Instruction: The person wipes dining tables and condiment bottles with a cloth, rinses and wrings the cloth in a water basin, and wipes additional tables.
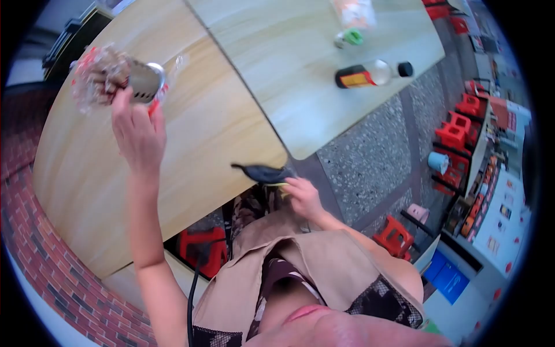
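At the table's upper left, my left hand has its fingers curled against the side of a perforated metal holder. The holder lies tilted, with a bundle of plastic-wrapped sticks at its left end. Something orange-red shows by my fingers, too small to name. My right hand is closed on a dark, blurred item with a yellow-green edge, at the near edge of the wooden table.
On the adjoining table lie a dark-capped bottle, a green-topped item and a clear plastic packet. Red stools stand at the right, and another is under the near edge. A brick wall is at left.
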{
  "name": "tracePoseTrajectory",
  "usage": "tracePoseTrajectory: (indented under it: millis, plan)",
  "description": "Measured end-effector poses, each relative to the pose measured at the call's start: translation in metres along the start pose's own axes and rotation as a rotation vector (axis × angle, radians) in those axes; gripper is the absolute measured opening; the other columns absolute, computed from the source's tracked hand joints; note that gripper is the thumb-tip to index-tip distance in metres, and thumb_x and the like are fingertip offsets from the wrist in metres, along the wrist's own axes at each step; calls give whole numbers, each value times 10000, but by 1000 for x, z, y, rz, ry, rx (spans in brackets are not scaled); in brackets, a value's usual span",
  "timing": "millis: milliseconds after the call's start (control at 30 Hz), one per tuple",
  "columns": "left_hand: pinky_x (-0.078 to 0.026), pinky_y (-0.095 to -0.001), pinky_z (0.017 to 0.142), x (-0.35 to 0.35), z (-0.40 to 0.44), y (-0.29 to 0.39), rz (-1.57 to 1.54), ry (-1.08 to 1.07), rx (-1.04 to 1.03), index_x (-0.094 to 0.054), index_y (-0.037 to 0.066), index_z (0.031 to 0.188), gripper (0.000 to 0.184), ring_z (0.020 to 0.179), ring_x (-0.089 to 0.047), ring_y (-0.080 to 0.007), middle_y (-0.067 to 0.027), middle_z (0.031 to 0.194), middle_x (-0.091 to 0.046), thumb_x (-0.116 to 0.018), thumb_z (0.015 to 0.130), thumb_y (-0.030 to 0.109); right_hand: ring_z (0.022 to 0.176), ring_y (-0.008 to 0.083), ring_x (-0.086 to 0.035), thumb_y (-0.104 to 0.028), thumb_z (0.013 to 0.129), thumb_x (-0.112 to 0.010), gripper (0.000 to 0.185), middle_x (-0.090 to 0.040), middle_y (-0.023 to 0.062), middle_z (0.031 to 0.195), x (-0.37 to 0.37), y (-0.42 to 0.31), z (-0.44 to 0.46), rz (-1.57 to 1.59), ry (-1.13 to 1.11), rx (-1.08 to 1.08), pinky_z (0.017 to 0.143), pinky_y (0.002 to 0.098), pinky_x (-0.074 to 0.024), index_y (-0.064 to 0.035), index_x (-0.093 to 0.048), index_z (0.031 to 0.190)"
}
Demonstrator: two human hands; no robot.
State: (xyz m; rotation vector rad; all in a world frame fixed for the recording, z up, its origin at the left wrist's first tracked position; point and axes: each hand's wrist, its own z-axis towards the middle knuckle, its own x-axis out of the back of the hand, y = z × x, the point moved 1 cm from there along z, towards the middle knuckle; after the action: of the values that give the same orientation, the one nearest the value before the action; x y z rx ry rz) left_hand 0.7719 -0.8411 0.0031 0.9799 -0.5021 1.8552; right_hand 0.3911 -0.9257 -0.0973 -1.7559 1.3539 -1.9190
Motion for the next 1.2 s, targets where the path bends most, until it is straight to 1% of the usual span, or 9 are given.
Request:
tracePoseTrajectory:
  millis: [233, 300, 367, 467, 600, 733, 1033, 1100, 1200]
  plan:
    - [-366, -389, 507, -34, -109, 184, -734, -327, 552, -429, 40, 701, 250, 595, -467, -276, -111, 675, -453, -641, 814, 106, 977, 278, -602, 15, 729, -506, 332, -625, 141, 1051, 88, 10, 24, -31, 676, -233, 882, 348, -463, 25, -610, 1044]
    - [-354, -308, 442, -27, -144, 245, -1115, -746, 841, -463, 42, 774, 303, 480, -407, -149, -86, 673, -544, -639, 866, 272, 919, 210, -595, -114, 845, -567, 274, -616, 91, 1024, 88, 86, 26, 687, 703, -827, 817, 334, -475, 12, -590, 1088]
    - [-336, -257, 406, -48, -175, 295, -1484, -1132, 1461, -486, 36, 948, 339, 460, -395, -86, -74, 727, -594, -604, 889, 349, 908, 183, -585, -303, 864, -649, 401, -607, 54, 1028, 103, 139, 45, 1159, 621, -913, 778, 323, -480, -13, -566, 1129]
    - [-262, -194, 384, -72, -149, 315, -1578, -672, 1840, -505, 29, 1099, 391, 422, -340, -34, -30, 709, -597, -592, 899, 353, 1001, 197, -570, -293, 844, -674, 492, -569, 78, 1146, 118, 185, 91, 1184, 532, -857, 857, 345, -479, -6, -502, 1205]
    - [-285, -170, 426, -95, -130, 324, -1491, -230, 1833, -651, 45, 1036, 277, 524, -443, -23, -11, 849, -646, -624, 885, 275, 1024, 198, -560, -238, 841, -671, 481, -565, 75, 1156, 111, 188, 107, 1274, 456, -859, 868, 344, -470, -9, -494, 1225]
    - [-268, -166, 417, -98, -132, 327, -1414, -169, 1887, -644, 51, 1060, 267, 512, -434, -17, 0, 795, -646, -619, 888, 254, 1012, 191, -559, -231, 848, -665, 496, -568, 70, 1149, 120, 177, 110, 1225, 372, -879, 862, 337, -468, 6, -482, 1243]
    - [-229, -196, 367, -107, -146, 338, -1264, -184, 1911, -606, 38, 1016, 397, 393, -309, -22, -32, 663, -599, -560, 909, 417, 807, 157, -564, -398, 824, -677, 508, -604, 90, 951, 137, 183, 108, 932, -10, -906, 712, 320, -481, 44, -569, 1048]
    - [-290, -201, 391, -92, -146, 352, -1238, -533, 1982, -619, 21, 896, 422, 419, -381, -32, -23, 643, -605, -565, 899, 439, 788, 146, -567, -335, 815, -681, 433, -619, 85, 916, 137, 189, 97, 583, -311, -757, 713, 315, -480, 40, -584, 1009]
    - [-420, -192, 522, -76, -104, 383, -993, -591, 1530, -622, -1, 824, 236, 563, -538, -62, -11, 649, -594, -638, 876, 229, 809, 235, -628, -266, 764, -703, 381, -648, 153, 899, 138, 171, 68, 428, -360, -444, 715, 352, -490, 20, -566, 976]
